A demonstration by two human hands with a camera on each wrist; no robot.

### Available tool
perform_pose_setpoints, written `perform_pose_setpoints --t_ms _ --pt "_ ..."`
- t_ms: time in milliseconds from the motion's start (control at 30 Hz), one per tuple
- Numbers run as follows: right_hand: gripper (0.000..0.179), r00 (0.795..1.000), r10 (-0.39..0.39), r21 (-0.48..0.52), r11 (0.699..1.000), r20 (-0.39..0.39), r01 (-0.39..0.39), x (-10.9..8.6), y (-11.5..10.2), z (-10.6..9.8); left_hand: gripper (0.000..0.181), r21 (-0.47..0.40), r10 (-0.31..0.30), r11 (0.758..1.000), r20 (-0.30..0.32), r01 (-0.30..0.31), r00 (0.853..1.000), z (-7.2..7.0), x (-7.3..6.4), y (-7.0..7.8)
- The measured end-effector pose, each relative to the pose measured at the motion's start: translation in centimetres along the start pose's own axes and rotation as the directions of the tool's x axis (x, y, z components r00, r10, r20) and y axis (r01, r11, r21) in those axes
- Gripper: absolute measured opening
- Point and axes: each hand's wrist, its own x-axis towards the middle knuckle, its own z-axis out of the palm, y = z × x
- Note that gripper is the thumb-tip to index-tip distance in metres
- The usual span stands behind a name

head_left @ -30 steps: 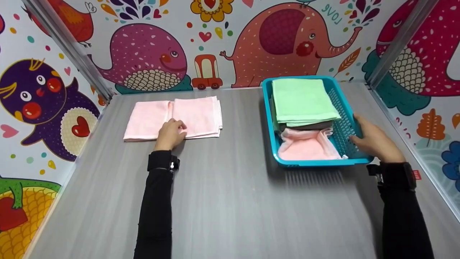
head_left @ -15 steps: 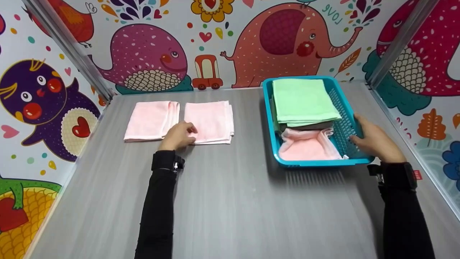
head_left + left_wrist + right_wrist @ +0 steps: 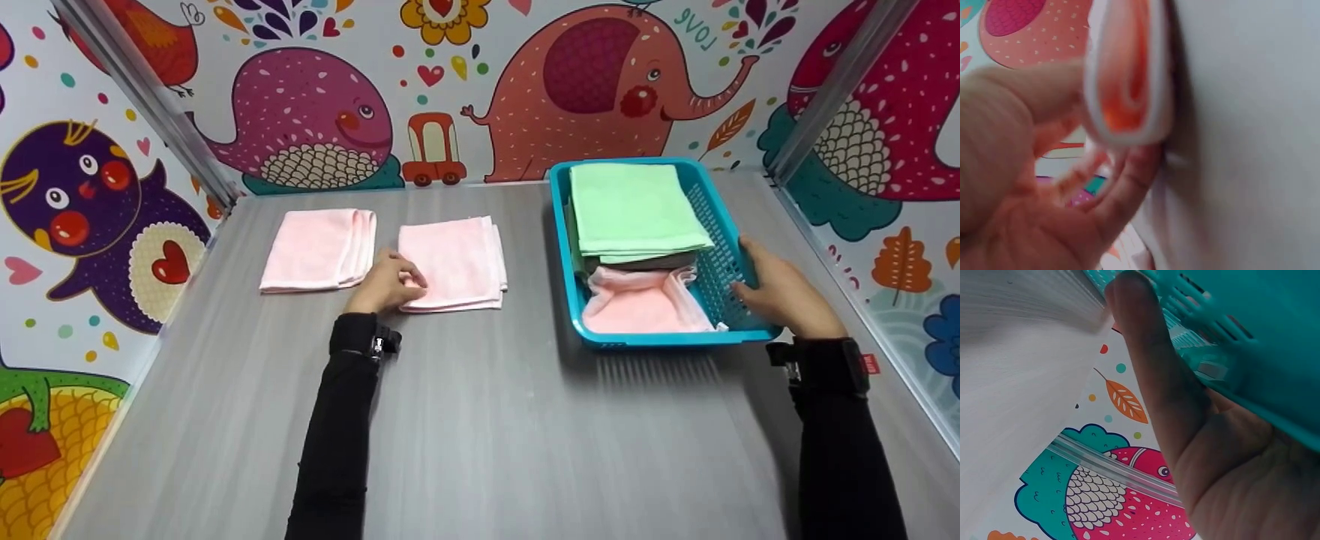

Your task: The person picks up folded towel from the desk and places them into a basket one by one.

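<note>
While the left hand [image 3: 386, 283] pinches the near-left edge of the folded pink cloth [image 3: 457, 262], thumb on one side and fingers on the other, the right hand [image 3: 787, 289] grips the right wall of the turquoise basket [image 3: 660, 339]. Left wrist view is blurred: shows the cloth's doubled layers end-on, white border, fingertips against it. Can't tell if the cloth is off the table [image 3: 480, 420] anywhere. Second pink cloth [image 3: 319, 247], also folded, lies flat just left of the left hand, gap between the two cloths. Basket is right of both, well apart from them, long side running front to back. In it: folded green cloth [image 3: 634, 206] on top at the rear, grey cloth [image 3: 649, 264] showing under its front edge, small rumpled pink cloth [image 3: 645, 304] at the front. Both arms in black sleeves, black straps at the wrists. Table is grey, streaky grain. Back wall [image 3: 439, 90] printed with a purple whale, red car, orange elephant; left wall carries a purple bird. Metal posts at both rear corners.
</note>
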Motion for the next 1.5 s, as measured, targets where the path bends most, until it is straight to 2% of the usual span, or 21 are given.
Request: perform_pose_setpoints --t_ms 133,267,500,700,833,1067,1300,1400,1500 --pt "0.083 1.0 -0.001 0.004 1.0 -0.007 0.001 0.0 0.0 0.1 0.03 -0.006 -0.03 1.0 0.025 0.03 0.999 -0.2 -0.1 0.3" --pt "0.083 1.0 0.008 0.017 1.0 -0.007 -0.008 0.0 -0.1 0.1 0.036 -0.02 -0.003 1.0 0.091 0.005 0.996 0.0 -0.2 0.6" --pt "0.084 1.0 0.007 0.015 1.0 0.001 -0.007 0.0 -0.1 0.0 0.037 -0.05 0.071 0.997 0.237 -0.061 0.969 1.6 -0.9 2.0" --pt "0.084 1.0 0.018 0.031 0.999 0.014 -0.018 0.1 0.0 0.1 0.038 -0.07 0.067 0.996 0.3 -0.048 0.952 2.8 -2.6 3.0" --pt "0.084 1.0 0.014 0.029 0.999 0.009 -0.014 0.1 0.0 0.1 0.038 -0.069 0.09 0.995 0.323 -0.071 0.942 3.4 -4.0 3.4" --pt "0.084 1.0 0.017 0.031 0.999 0.015 -0.018 0.0 0.0 0.0 0.036 -0.047 0.181 0.983 0.35 -0.176 0.919 4.1 -5.8 4.0" --pt "0.083 1.0 0.011 0.028 1.0 0.006 -0.011 0.0 0.0 0.0 0.037 -0.053 0.214 0.977 0.36 -0.209 0.908 4.4 -6.4 4.2" --pt "0.082 0.999 0.011 -0.02 1.0 -0.036 -0.012 -0.3 -0.6 0.0 0.043 -0.066 0.238 0.971 0.352 -0.229 0.906 4.3 -6.4 4.0" --pt "0.08 0.99 -0.008 -0.07 0.998 -0.141 -0.002 -1.1 -2.6 0.1 0.043 -0.078 0.247 0.969 0.34 -0.235 0.908 4.3 -6.2 3.8"
